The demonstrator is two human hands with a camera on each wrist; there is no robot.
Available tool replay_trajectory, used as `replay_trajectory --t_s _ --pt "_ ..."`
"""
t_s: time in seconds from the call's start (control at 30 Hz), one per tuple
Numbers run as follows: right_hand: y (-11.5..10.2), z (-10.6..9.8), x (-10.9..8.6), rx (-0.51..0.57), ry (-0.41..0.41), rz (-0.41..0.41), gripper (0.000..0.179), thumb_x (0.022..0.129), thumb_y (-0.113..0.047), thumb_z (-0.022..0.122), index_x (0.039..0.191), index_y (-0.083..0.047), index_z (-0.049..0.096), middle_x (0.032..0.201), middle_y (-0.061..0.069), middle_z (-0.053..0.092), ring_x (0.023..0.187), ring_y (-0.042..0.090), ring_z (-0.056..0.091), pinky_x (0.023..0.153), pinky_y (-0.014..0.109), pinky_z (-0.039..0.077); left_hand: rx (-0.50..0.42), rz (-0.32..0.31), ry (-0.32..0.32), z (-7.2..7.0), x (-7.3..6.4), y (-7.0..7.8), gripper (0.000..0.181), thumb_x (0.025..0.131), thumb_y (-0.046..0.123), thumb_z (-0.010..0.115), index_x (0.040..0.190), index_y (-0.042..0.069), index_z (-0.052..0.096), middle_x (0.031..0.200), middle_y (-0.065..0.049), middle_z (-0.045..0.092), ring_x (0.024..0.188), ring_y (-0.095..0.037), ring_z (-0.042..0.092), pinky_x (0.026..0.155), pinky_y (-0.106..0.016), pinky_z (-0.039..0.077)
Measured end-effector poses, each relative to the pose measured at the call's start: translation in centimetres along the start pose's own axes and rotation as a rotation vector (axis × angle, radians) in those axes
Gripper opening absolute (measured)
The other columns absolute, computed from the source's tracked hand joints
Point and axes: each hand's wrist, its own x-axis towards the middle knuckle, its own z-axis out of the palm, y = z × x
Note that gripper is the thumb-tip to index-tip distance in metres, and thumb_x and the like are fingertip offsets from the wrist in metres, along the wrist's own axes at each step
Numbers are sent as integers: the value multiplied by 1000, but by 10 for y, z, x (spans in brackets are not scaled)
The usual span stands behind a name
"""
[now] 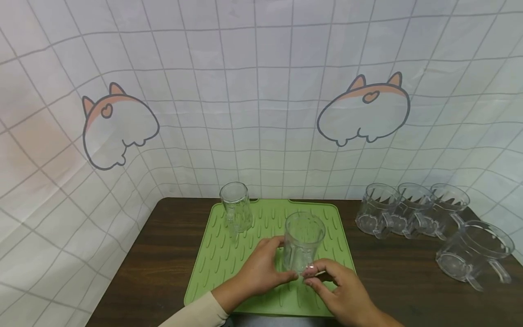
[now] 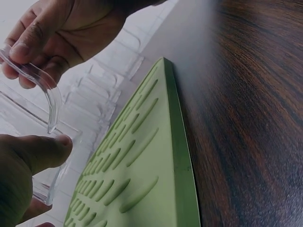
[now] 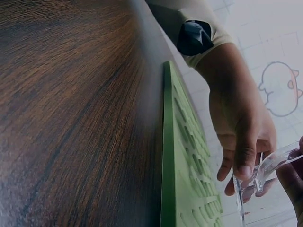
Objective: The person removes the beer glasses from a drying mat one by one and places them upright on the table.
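Observation:
A clear plastic mug [image 1: 304, 229] is held over the front half of the green ribbed mat [image 1: 222, 277]. My left hand [image 1: 263, 269] grips the mug's body from the left, thumb across its near side and the other fingers behind it. From the right, my right hand [image 1: 339, 288] pinches the curved handle [image 2: 53, 101], which points toward me. In the left wrist view the mug's base is close over the mat. A second clear mug [image 1: 237, 206] stands at the mat's back left corner.
Three clear mugs [image 1: 377, 209] line up at the table's back right. Another mug [image 1: 474, 252] stands nearer, at the right, its handle toward the front. The dark wooden table [image 1: 140, 268] ends at a white gridded curtain [image 1: 245, 113] behind and at both sides.

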Motion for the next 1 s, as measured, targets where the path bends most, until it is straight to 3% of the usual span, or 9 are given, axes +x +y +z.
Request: replay_trajectory --t_s 0.27,0.53,0.8,1.0 --pt "-1 -6 -3 -56 21 8 39 83 13 77 111 -12 65 101 2 70 90 14 71 72 25 58 -30 15 -17 -4 -3 -1 77 86 44 83 149 16 48 138 -1 60 127 -25 55 99 -47 49" --pt "-1 -20 -8 -138 43 41 41 81 13 78 109 -15 65 101 -2 70 89 11 71 72 22 57 -43 22 2 -14 -13 -9 74 89 37 82 149 11 48 134 -3 62 124 -28 57 97 -50 49" --pt "4 -37 -16 -201 58 88 42 80 12 79 108 -17 65 102 -6 69 89 9 70 69 21 57 52 24 28 -26 -26 -25 73 90 38 81 149 11 48 137 -2 60 128 -27 53 100 -51 47" --pt "8 -50 -22 -212 80 93 33 85 6 78 108 -14 66 101 -3 70 88 10 71 69 20 57 123 32 51 -36 -39 -35 73 88 38 82 148 11 50 138 -2 58 131 -26 51 100 -49 48"
